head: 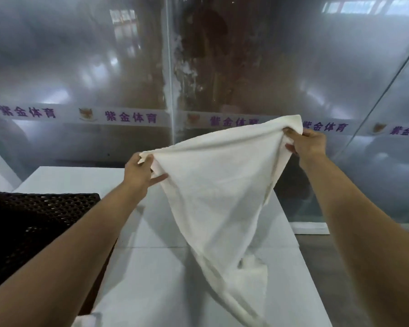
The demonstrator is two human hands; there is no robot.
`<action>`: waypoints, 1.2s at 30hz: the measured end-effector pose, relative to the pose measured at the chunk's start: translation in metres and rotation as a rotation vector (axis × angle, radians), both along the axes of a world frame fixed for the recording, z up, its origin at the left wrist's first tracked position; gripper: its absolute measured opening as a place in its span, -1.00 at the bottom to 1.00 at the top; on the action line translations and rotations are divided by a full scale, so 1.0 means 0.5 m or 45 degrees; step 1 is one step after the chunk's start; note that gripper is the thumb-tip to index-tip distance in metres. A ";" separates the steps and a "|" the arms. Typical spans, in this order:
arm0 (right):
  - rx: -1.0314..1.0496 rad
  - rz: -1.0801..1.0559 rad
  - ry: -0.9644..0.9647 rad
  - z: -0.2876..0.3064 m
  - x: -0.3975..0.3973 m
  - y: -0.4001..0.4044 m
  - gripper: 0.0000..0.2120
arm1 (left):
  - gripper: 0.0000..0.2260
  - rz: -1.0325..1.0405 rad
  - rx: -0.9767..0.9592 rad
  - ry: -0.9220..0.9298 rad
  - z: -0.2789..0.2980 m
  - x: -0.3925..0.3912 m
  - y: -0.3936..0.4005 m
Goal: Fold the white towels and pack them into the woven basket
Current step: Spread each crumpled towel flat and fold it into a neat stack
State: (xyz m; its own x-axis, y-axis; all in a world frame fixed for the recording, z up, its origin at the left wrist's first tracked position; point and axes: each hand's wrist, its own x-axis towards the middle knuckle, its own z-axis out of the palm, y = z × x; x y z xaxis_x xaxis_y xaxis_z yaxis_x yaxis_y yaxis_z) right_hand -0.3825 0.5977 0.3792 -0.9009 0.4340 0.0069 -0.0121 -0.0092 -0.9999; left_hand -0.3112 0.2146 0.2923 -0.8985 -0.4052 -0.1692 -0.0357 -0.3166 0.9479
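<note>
A white towel (220,192) hangs stretched in the air between both hands, its lower part trailing down onto the white table (151,267). My left hand (139,172) pinches the towel's left corner. My right hand (309,142) grips the upper right corner, held higher and farther out. The dark woven basket (33,223) sits on the table at the left, partly behind my left forearm. Its inside is not visible.
A frosted glass wall (104,67) with a printed band stands right behind the table. The table's right edge drops to the floor (321,251). A bit of white cloth (87,320) shows at the bottom edge.
</note>
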 end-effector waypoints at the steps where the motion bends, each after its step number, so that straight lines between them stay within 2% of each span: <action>1: -0.026 0.017 0.037 0.025 -0.039 0.005 -0.91 | -0.95 -0.006 0.026 0.063 0.041 -0.042 -0.002; 5: -0.076 0.120 0.288 0.146 -0.137 0.014 -0.91 | -0.91 0.060 0.024 0.334 0.204 -0.162 -0.006; 9: -0.251 0.237 0.565 0.260 -0.182 0.046 -0.79 | -0.88 0.123 -0.099 0.595 0.352 -0.203 0.023; 11: -0.284 0.263 0.626 0.289 -0.189 0.059 -0.74 | -0.83 0.125 -0.131 0.660 0.395 -0.210 0.033; 14: -0.306 0.285 0.671 0.294 -0.181 0.067 -0.78 | -0.87 0.128 -0.199 0.695 0.413 -0.204 0.042; 20: -0.358 0.260 0.587 0.216 -0.094 0.067 -0.88 | -0.96 0.173 -0.273 0.689 0.352 -0.124 0.048; 24: -0.407 0.198 0.522 0.118 0.039 0.069 -0.72 | -0.95 0.162 -0.290 0.647 0.281 -0.025 0.046; 26: -0.421 0.143 0.476 0.060 0.117 0.071 -0.71 | -0.92 0.128 -0.272 0.621 0.236 0.032 0.042; 29: -0.403 -0.025 0.350 -0.039 0.242 0.067 -0.63 | -0.88 0.064 -0.238 0.541 0.159 0.134 0.037; 32: -0.405 -0.316 0.290 -0.130 0.375 0.052 -0.55 | -0.89 -0.035 -0.277 0.466 0.076 0.253 0.038; 36: -0.346 -0.486 0.189 -0.257 0.549 0.038 -0.72 | -0.86 -0.120 -0.369 0.367 -0.030 0.440 0.042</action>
State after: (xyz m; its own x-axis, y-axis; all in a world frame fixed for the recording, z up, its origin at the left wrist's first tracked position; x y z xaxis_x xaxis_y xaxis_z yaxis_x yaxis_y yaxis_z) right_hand -0.1079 0.6168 0.2507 -0.6750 0.7369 -0.0364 -0.2073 -0.2368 -0.9492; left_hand -0.0910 0.2357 0.2774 -0.9278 -0.3127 0.2037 0.2281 -0.0431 0.9727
